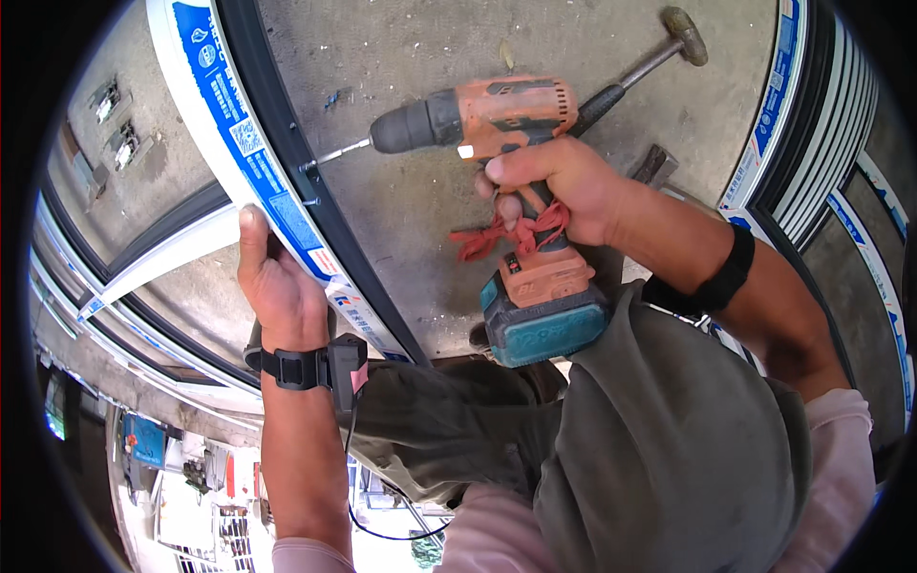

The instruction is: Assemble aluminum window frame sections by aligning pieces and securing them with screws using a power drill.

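My right hand is wrapped round the grip of an orange and black cordless drill with a teal battery. A red cord is tied about its handle. The drill's long bit points left, its tip at a screw in the dark inner edge of a window frame. Just below, a second screw sticks out of the same edge. My left hand grips the frame where a white crossbar joins it, thumb up along the near side; its other fingers are hidden behind the frame.
A hammer lies on the concrete floor beyond the drill. Beside my right forearm is a small dark block. More white and black frames with blue protective film stand at the right. Metal pieces lie at the far left.
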### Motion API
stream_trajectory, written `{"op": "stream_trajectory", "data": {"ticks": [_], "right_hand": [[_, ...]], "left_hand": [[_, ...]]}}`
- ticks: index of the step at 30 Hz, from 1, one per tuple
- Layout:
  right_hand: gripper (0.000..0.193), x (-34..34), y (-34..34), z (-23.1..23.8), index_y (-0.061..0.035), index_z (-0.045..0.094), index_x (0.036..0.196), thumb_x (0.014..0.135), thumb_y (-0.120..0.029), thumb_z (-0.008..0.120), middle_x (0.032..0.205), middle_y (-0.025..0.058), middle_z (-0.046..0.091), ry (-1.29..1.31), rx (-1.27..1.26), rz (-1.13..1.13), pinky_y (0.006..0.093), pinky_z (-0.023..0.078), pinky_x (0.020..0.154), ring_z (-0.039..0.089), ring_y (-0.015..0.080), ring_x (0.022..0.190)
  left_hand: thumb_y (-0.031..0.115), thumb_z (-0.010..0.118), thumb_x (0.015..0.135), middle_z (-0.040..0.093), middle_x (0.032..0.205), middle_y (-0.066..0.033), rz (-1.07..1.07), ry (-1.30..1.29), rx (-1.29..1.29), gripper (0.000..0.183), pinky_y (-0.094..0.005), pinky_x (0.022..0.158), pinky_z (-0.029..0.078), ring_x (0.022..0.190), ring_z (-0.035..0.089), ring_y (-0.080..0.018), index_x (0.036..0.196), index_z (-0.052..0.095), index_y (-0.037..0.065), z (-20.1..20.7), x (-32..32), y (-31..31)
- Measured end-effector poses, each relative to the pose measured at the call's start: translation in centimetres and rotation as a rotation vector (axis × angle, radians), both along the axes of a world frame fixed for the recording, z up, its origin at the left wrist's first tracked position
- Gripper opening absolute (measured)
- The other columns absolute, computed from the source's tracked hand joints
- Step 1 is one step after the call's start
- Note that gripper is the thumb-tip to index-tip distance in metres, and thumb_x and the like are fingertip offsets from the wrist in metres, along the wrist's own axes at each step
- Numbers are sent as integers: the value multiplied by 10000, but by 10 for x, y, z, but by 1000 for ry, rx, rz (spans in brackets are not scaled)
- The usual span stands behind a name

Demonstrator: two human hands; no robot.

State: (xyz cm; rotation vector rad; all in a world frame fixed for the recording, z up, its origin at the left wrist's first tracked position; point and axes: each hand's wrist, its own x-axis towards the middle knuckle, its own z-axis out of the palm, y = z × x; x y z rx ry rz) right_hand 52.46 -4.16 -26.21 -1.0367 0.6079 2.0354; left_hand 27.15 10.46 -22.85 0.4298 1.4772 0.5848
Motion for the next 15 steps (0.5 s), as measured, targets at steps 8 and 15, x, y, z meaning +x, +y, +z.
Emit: {"op": "stream_trajectory", "data": {"ticks": [8, 15], "right_hand": [[215, -5, 6, 1, -21, 588, 1020, 821, -87, 635, 858, 102, 642, -35, 7, -12, 293, 496, 544, 592, 139, 632], [203, -4, 1, -2, -26, 585, 1016, 829, -100, 616, 861, 90, 646, 10, 33, 10, 305, 530, 591, 607, 144, 628]], "left_hand": [[309, 569, 950, 665, 1068, -121, 22, 3, -3, 368, -355, 915, 510, 976, 647, -214, 1158, 583, 6, 4, 3, 0], [308, 564, 953, 666, 1074, -118, -6, -20, -2, 366, -352, 913, 513, 977, 650, -216, 1161, 584, 8, 1, 3, 1]]}}
